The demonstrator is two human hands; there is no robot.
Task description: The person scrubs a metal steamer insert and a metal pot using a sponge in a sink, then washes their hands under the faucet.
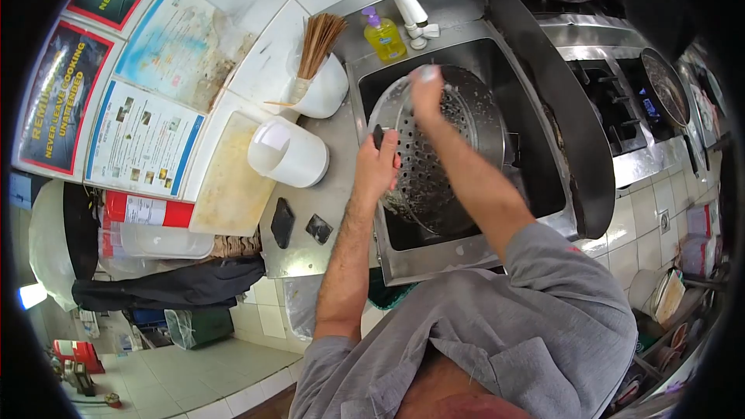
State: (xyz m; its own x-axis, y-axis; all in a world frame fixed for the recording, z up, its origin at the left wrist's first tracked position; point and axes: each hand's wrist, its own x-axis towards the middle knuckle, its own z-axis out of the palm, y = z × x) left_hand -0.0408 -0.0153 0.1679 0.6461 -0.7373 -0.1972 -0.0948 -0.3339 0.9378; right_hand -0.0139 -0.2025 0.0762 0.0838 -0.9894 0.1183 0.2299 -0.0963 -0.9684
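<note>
A large round metal colander, full of holes and with wet, sudsy patches, lies tilted in the sink. At its left edge my left hand is closed around a black handle, thumb pointing up. My right hand is over the far part of the colander and smeared by motion. A small whitish thing shows at its fingertips, too blurred to name. A deep metal pot wall appears around the colander's right side.
Behind the sink are a white faucet and a yellow soap bottle. On the left stand a white tub with a stick brush and a white container. Two dark pads lie nearby. A stove is at right.
</note>
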